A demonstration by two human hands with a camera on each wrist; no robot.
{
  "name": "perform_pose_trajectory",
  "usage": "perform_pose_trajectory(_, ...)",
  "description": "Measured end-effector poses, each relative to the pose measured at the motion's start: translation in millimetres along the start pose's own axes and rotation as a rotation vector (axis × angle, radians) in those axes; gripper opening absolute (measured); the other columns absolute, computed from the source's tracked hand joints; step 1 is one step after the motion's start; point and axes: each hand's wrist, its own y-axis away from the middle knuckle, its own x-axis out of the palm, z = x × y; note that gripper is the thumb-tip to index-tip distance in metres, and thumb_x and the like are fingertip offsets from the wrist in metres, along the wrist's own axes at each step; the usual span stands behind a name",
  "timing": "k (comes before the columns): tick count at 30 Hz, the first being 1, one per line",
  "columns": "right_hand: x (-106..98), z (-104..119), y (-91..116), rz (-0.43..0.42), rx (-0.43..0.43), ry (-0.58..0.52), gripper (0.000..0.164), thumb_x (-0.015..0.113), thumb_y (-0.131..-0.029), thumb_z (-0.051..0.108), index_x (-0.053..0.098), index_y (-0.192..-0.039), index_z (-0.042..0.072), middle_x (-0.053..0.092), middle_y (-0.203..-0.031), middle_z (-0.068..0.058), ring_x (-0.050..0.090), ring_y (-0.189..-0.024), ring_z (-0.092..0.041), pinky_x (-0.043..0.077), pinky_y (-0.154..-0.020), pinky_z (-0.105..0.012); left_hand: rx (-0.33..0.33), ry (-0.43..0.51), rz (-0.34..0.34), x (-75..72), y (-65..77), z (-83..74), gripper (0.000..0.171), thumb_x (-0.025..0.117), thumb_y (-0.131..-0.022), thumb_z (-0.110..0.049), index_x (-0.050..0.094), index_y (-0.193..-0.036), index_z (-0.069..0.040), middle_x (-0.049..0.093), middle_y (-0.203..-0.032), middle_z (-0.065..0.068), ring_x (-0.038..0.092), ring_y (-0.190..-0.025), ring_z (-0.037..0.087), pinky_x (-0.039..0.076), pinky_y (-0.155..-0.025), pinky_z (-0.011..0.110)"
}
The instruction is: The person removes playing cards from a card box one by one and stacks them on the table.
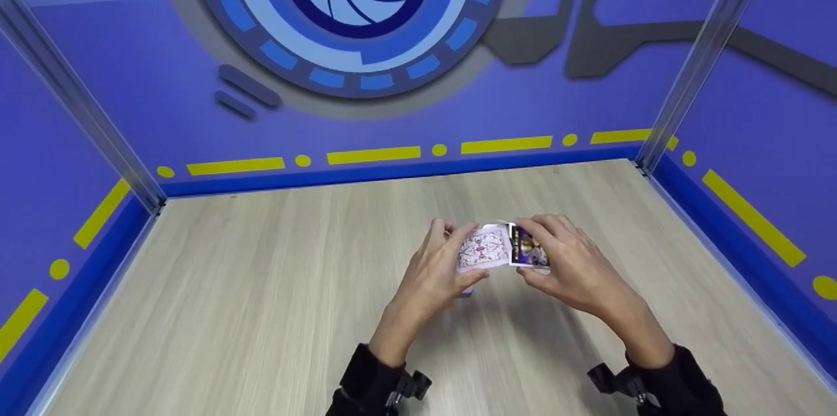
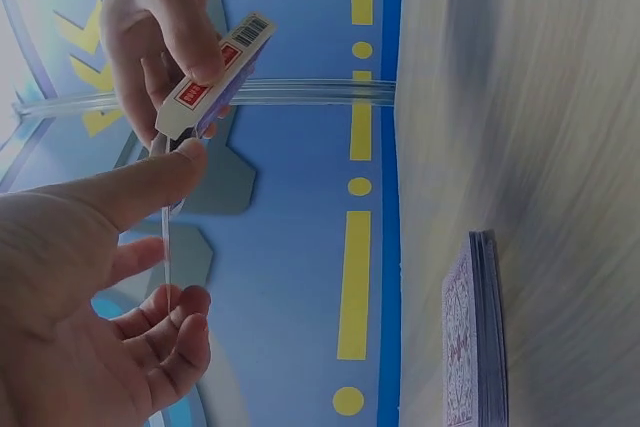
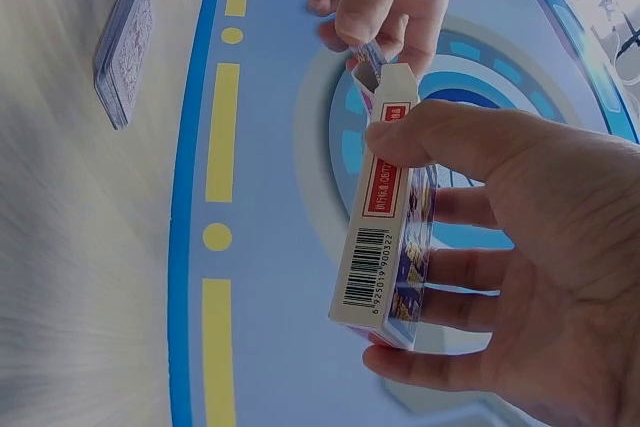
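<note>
My left hand (image 1: pixel 428 269) pinches a thin playing card, or a few together, with a patterned back (image 1: pixel 484 248). In the left wrist view the card (image 2: pixel 168 257) shows edge-on between thumb and fingers. One end of it is at the open mouth of a small card box (image 3: pixel 375 217), and how far inside it reaches I cannot tell. The right hand (image 1: pixel 579 265) grips this box, its thumb on the white side with a red label and barcode. Both hands are above the table. Below them lies a stack of cards (image 2: pixel 472 332), mostly hidden in the head view.
The light wood table (image 1: pixel 261 298) is bounded by blue-purple panels (image 1: pixel 366 135) with yellow markings at the back and sides. Metal posts (image 1: pixel 693 56) stand at the rear corners. Black wrist mounts (image 1: pixel 373 373) sit on both forearms.
</note>
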Motion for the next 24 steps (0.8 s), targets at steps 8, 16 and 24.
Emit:
perform_pose_trajectory(8,-2,-5,1,-0.004,0.023,-0.004,0.07,0.088,-0.079,0.017,0.059,-0.141,0.005,0.06,-0.129,-0.017,0.057,-0.115,-0.033,0.05,-0.087,-0.053,0.024,-0.009,-0.05,-3.5,0.6,4.4,0.067,0.087,-0.085,-0.018,0.057,-0.145,-0.013,0.045,-0.137,0.009,0.046,-0.125,0.022,0.045,-0.105,0.036)
perform_pose_trajectory(16,-6,-12,1,0.012,0.066,-0.016,0.069,0.088,-0.079,0.017,0.059,-0.14,0.006,0.061,-0.128,-0.016,0.057,-0.114,-0.033,0.05,-0.086,-0.053,-0.028,0.004,-0.025,-8.2,-1.0,19.6,0.065,0.086,-0.083,-0.005,0.058,-0.142,-0.005,0.047,-0.135,0.013,0.047,-0.129,0.026,0.043,-0.109,0.04)
perform_pose_trajectory(24,-9,-15,3,0.029,0.093,-0.064,0.065,0.085,-0.083,0.016,0.058,-0.141,0.006,0.061,-0.129,-0.016,0.057,-0.111,-0.031,0.05,-0.085,-0.051,-0.14,0.026,0.131,0.4,0.3,36.6,0.065,0.086,-0.083,-0.004,0.059,-0.142,-0.003,0.049,-0.131,0.013,0.049,-0.121,0.025,0.047,-0.104,0.043)
